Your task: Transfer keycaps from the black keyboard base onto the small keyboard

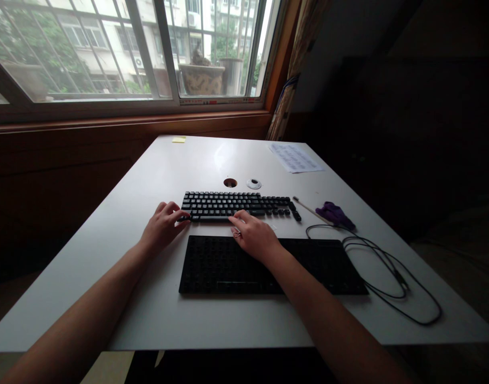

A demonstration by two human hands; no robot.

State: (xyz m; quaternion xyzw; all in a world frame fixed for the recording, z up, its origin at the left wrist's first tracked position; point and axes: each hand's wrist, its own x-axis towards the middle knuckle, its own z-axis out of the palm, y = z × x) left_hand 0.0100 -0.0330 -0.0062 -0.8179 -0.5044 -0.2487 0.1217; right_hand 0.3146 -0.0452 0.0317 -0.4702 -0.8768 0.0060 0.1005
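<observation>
Rows of loose black keycaps (224, 201) lie on the white table, set out in a keyboard's layout. At the left end of their front row, the bent thumb and forefinger of my left hand (163, 224) close around a keycap. My right hand (254, 233) reaches over the keyboard base (224, 266). Its fingers are drawn together at the front row, by the right end of the long space bar (213, 218); a ring shows on one finger. The black base, stripped of its caps, lies nearer me, partly hidden by my right forearm.
Right of the keycaps lie a thin stick-like brush (308, 209), a crumpled purple cloth (335, 214) and a looped black cable (404, 277). Farther back are a round cable hole (230, 183), its white cover (254, 184), printed sheets (296, 158) and yellow sticky notes (179, 140).
</observation>
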